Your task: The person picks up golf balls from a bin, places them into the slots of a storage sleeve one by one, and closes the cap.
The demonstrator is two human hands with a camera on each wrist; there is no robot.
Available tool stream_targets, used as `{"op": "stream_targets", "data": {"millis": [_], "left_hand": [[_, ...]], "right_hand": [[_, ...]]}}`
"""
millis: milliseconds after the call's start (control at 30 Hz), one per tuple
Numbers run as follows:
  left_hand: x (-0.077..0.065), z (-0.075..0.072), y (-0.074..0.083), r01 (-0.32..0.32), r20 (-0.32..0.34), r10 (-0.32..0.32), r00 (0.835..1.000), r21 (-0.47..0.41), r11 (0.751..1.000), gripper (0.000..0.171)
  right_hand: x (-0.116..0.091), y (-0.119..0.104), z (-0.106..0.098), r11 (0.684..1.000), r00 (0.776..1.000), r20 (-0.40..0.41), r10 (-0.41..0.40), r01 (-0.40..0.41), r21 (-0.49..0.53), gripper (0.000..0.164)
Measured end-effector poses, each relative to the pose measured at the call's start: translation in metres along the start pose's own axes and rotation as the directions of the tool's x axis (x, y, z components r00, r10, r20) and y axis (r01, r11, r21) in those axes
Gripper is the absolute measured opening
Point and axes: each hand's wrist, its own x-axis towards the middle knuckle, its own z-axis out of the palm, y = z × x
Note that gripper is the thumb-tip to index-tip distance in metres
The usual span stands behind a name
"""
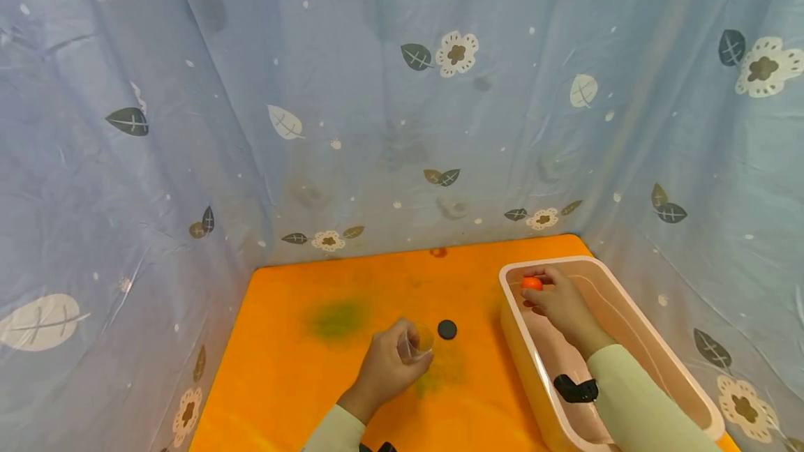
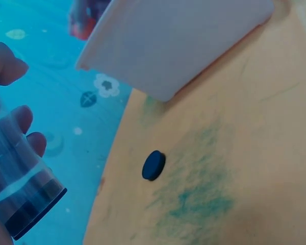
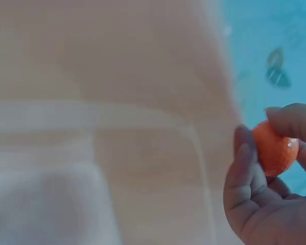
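My left hand (image 1: 384, 370) grips a clear see-through jar (image 2: 20, 176) above the orange table, fingers and thumb curled round its sides. One end of the jar looks dark in the left wrist view. Just right of this hand, a round black lid (image 1: 447, 329) lies flat on the table. My right hand (image 1: 561, 305) is over the far left corner of the pale pink bin (image 1: 524, 360). Between its thumb and fingers it pinches a small, shiny orange ball (image 3: 276, 149). The bin's near end is partly hidden by the right arm.
The orange table (image 1: 276, 368) has green smudges on its top. A blue curtain (image 1: 377, 117) with leaves and flowers hangs behind it and along both sides. The bin stands along the table's right side, its walls higher than the table top.
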Motion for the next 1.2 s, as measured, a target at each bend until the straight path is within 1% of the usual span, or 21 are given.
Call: {"op": "stream_targets", "data": {"millis": [100, 233, 367, 500, 567, 667, 733, 767, 900, 967, 1033, 1100, 1200], "left_hand": [[-0.002, 0.0, 0.0, 0.021, -0.002, -0.021, 1.0, 0.005, 1.0, 0.026], [-0.002, 0.0, -0.002, 0.021, 0.005, -0.021, 1.0, -0.006, 1.0, 0.03], [-0.003, 0.001, -0.002, 0.017, 0.008, -0.017, 1.0, -0.011, 1.0, 0.029], [-0.003, 0.002, -0.002, 0.019, 0.004, -0.019, 1.0, 0.017, 1.0, 0.025], [-0.003, 0.002, -0.003, 0.017, 0.007, -0.017, 1.0, 0.03, 0.999, 0.026], [-0.003, 0.002, -0.003, 0.011, 0.006, -0.011, 1.0, 0.056, 0.998, 0.026], [-0.003, 0.003, -0.003, 0.007, 0.008, -0.007, 1.0, 0.045, 0.999, 0.026], [-0.003, 0.004, -0.003, 0.005, 0.009, -0.005, 1.0, 0.039, 0.999, 0.026], [-0.004, 0.006, -0.004, 0.003, 0.017, -0.003, 1.0, 0.005, 1.0, 0.025], [-0.005, 0.007, -0.004, -0.006, 0.015, 0.006, 1.0, 0.007, 1.0, 0.026], [-0.006, 0.007, -0.005, -0.018, 0.012, 0.018, 1.0, 0.004, 1.0, 0.025], [-0.006, 0.008, -0.006, -0.039, 0.009, 0.039, 0.999, 0.012, 0.999, 0.025], [-0.006, 0.008, -0.008, -0.056, 0.006, 0.056, 0.998, 0.039, 0.998, 0.027]], "right_hand": [[-0.014, -0.015, 0.007, 0.998, 0.998, 0.02, -0.055, 0.055, 0.008, 0.045], [-0.03, -0.038, 0.02, 0.994, 0.992, 0.063, -0.107, 0.104, 0.041, 0.047], [-0.044, -0.056, 0.036, 0.986, 0.985, 0.103, -0.137, 0.126, 0.106, 0.044], [-0.06, -0.071, 0.056, 0.978, 0.979, 0.121, -0.166, 0.148, 0.145, 0.04], [-0.066, -0.074, 0.066, 0.973, 0.975, 0.129, -0.182, 0.159, 0.166, 0.039], [-0.071, -0.077, 0.08, 0.971, 0.971, 0.155, -0.182, 0.153, 0.182, 0.038], [-0.072, -0.074, 0.089, 0.965, 0.963, 0.18, -0.199, 0.16, 0.208, 0.037], [-0.074, -0.075, 0.093, 0.964, 0.961, 0.191, -0.201, 0.159, 0.214, 0.036], [-0.082, -0.081, 0.108, 0.956, 0.942, 0.227, -0.247, 0.198, 0.217, 0.034], [-0.085, -0.084, 0.114, 0.957, 0.94, 0.231, -0.253, 0.207, 0.206, 0.034], [-0.085, -0.08, 0.12, 0.956, 0.938, 0.238, -0.254, 0.205, 0.211, 0.035], [-0.083, -0.074, 0.125, 0.955, 0.937, 0.251, -0.242, 0.185, 0.231, 0.035], [-0.081, -0.063, 0.132, 0.949, 0.926, 0.276, -0.258, 0.188, 0.254, 0.035]]}}
